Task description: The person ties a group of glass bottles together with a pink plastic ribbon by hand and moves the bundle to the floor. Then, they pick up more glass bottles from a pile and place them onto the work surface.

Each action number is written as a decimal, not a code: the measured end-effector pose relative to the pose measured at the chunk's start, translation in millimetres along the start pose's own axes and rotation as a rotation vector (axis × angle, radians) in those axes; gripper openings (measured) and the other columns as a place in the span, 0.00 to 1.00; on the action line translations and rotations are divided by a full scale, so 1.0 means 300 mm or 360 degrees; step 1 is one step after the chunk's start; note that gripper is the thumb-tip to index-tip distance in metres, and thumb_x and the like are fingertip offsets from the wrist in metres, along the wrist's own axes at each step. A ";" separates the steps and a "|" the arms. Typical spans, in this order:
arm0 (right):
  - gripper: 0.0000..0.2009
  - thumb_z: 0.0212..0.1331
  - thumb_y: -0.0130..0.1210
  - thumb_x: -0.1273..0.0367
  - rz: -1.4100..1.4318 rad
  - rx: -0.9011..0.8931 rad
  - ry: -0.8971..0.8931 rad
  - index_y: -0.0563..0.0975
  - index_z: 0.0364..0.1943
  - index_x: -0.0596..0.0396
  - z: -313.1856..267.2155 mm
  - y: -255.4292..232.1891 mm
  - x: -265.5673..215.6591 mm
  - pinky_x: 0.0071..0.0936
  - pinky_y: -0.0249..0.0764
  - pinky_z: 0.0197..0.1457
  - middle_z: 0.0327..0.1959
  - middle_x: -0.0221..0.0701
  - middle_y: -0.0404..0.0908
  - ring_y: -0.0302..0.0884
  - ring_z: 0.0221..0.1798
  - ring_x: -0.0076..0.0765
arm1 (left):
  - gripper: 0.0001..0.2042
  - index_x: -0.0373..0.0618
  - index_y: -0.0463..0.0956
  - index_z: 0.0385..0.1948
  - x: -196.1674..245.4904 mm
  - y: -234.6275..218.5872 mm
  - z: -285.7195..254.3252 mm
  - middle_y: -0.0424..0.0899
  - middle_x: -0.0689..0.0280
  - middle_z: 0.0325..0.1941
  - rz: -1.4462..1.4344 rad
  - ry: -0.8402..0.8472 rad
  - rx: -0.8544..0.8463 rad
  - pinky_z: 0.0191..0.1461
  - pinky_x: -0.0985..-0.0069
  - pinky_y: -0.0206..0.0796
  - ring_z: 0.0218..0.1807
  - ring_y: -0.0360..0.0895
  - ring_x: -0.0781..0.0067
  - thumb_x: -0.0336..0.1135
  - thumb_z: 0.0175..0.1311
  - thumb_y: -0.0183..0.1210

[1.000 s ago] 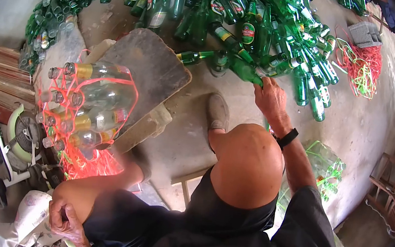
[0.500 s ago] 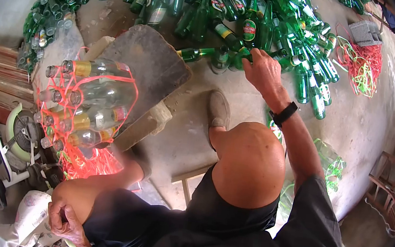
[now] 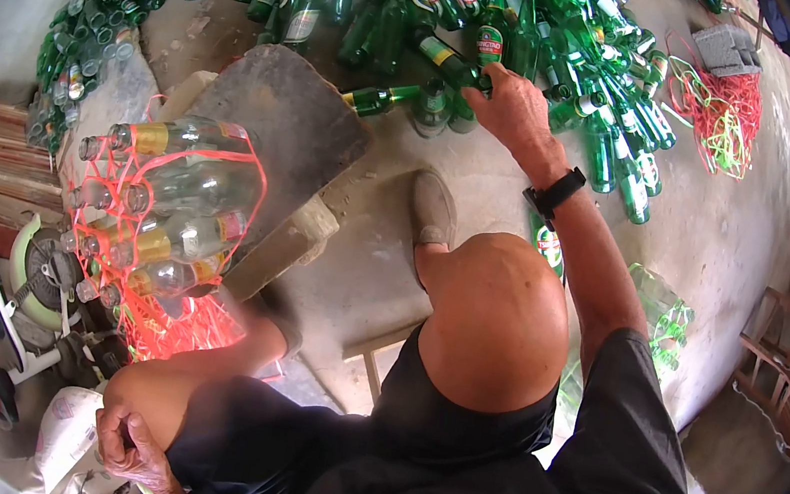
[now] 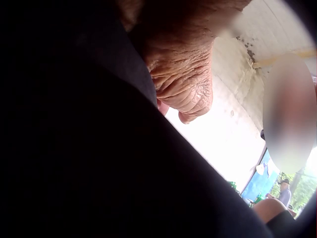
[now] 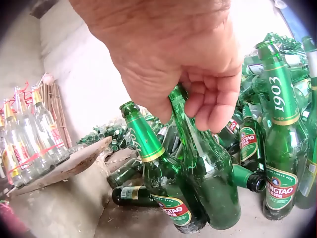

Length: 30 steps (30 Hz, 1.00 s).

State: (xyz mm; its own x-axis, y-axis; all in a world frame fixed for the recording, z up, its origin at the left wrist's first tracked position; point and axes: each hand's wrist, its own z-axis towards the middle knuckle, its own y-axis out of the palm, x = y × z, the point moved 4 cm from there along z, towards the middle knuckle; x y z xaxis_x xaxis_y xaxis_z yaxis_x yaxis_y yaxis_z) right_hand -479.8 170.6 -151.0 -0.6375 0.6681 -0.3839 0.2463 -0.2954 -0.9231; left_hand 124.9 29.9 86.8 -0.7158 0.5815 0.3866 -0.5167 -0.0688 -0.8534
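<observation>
My right hand (image 3: pixel 516 121) reaches forward to the near edge of a pile of green beer bottles. In the right wrist view, its thumb and curled fingers are around the neck of an unlabelled green bottle (image 5: pixel 212 183), which stands slightly tilted on the floor. Close against it stands a labelled green bottle (image 5: pixel 171 210) with a green foil neck. A taller Tsingtao bottle (image 5: pixel 280 173) is upright to the right. My left hand (image 3: pixel 134 453) rests by the left knee, fingers loosely curled with nothing in them; the left wrist view is mostly dark cloth.
Clear bottles (image 3: pixel 193 178) bound with red twine lie on a dark board (image 3: pixel 282 115) at the left. Beyond is the bottle pile (image 3: pixel 566 39). Tangled red and green twine (image 3: pixel 726 117) lies by a grey block (image 3: pixel 725 51). A green-tied bundle (image 3: pixel 660 315) is right of the right knee.
My right hand has moved left and forward with the green bottle, which was lying sideways and now stands beside another bottle. The left hand has stayed by the knee.
</observation>
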 end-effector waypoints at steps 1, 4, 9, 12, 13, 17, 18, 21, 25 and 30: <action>0.20 0.58 0.65 0.57 0.0060 0.0041 -0.0036 0.80 0.46 0.57 -0.010 0.011 0.020 0.51 0.81 0.46 0.36 0.47 0.87 0.86 0.41 0.59 | 0.15 0.36 0.82 0.39 -0.001 0.002 0.001 0.79 0.62 0.32 0.0008 0.0007 0.0001 0.32 0.71 0.65 0.30 0.75 0.69 0.43 0.70 0.64; 0.20 0.57 0.66 0.59 0.0224 0.0035 -0.0013 0.79 0.49 0.57 -0.060 0.030 0.058 0.50 0.81 0.48 0.36 0.46 0.87 0.86 0.42 0.58 | 0.16 0.36 0.82 0.39 0.012 0.007 0.005 0.79 0.62 0.32 0.0006 0.0005 0.0019 0.33 0.72 0.65 0.30 0.75 0.70 0.44 0.71 0.64; 0.20 0.59 0.63 0.61 0.0510 0.0087 0.0064 0.79 0.52 0.57 -0.190 0.039 0.142 0.47 0.81 0.46 0.34 0.44 0.87 0.86 0.41 0.56 | 0.12 0.34 0.80 0.41 -0.005 -0.011 -0.004 0.79 0.63 0.35 -0.0003 0.0026 -0.0052 0.39 0.75 0.68 0.34 0.75 0.73 0.37 0.73 0.62; 0.21 0.59 0.64 0.60 0.0255 0.0029 0.0287 0.79 0.53 0.56 -0.310 0.095 0.309 0.46 0.81 0.49 0.40 0.44 0.87 0.85 0.45 0.56 | 0.09 0.31 0.79 0.44 -0.016 -0.013 -0.008 0.79 0.63 0.38 0.0001 0.0025 -0.0163 0.43 0.78 0.69 0.37 0.75 0.75 0.30 0.76 0.60; 0.21 0.59 0.64 0.60 0.0254 0.0029 0.0292 0.79 0.53 0.56 -0.349 0.118 0.366 0.46 0.81 0.49 0.40 0.44 0.87 0.85 0.45 0.56 | 0.09 0.31 0.79 0.45 -0.017 -0.014 -0.009 0.79 0.63 0.38 0.0041 0.0049 -0.0148 0.42 0.78 0.69 0.37 0.75 0.76 0.30 0.76 0.60; 0.23 0.58 0.66 0.55 -0.0148 -0.0013 0.0643 0.80 0.52 0.56 -0.487 0.228 0.593 0.48 0.79 0.54 0.48 0.45 0.85 0.84 0.50 0.56 | 0.16 0.36 0.80 0.37 0.011 0.011 0.006 0.76 0.65 0.32 0.0057 -0.0021 -0.0026 0.35 0.75 0.65 0.30 0.74 0.74 0.43 0.73 0.63; 0.25 0.57 0.67 0.53 -0.0348 -0.0043 0.0679 0.81 0.53 0.55 -0.504 0.254 0.631 0.47 0.79 0.54 0.49 0.43 0.85 0.85 0.49 0.54 | 0.15 0.35 0.80 0.37 0.000 0.014 0.004 0.75 0.64 0.32 0.0058 0.0001 -0.0002 0.34 0.74 0.64 0.30 0.73 0.73 0.42 0.73 0.62; 0.27 0.55 0.66 0.49 -0.0244 -0.0321 0.0934 0.81 0.51 0.55 -0.520 0.291 0.679 0.47 0.78 0.58 0.50 0.48 0.85 0.83 0.55 0.54 | 0.14 0.34 0.79 0.38 -0.027 0.010 0.004 0.75 0.63 0.32 0.0023 0.0008 -0.0030 0.35 0.74 0.65 0.31 0.73 0.72 0.40 0.74 0.62; 0.24 0.55 0.63 0.51 -0.0117 -0.0433 0.1001 0.81 0.48 0.55 -0.528 0.383 0.688 0.48 0.77 0.62 0.50 0.48 0.86 0.81 0.58 0.55 | 0.11 0.34 0.79 0.40 -0.028 0.013 0.004 0.77 0.61 0.35 -0.0053 -0.0052 -0.0109 0.40 0.75 0.68 0.36 0.76 0.71 0.35 0.74 0.62; 0.18 0.56 0.64 0.59 -0.0076 -0.0327 0.0690 0.81 0.47 0.52 -0.522 0.334 0.620 0.47 0.76 0.61 0.51 0.43 0.85 0.80 0.59 0.55 | 0.10 0.33 0.79 0.41 -0.035 0.017 0.009 0.79 0.62 0.36 -0.0047 -0.0029 -0.0165 0.42 0.75 0.69 0.37 0.76 0.72 0.34 0.75 0.61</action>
State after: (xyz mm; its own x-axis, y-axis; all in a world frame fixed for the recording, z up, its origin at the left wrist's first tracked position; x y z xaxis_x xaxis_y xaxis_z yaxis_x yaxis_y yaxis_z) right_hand -459.4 372.2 -318.7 -0.2990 0.9138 -0.2748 0.3912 -0.1452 -0.9088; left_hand 128.4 21.2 79.4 -0.7102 0.5669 0.4174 -0.4869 0.0328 -0.8729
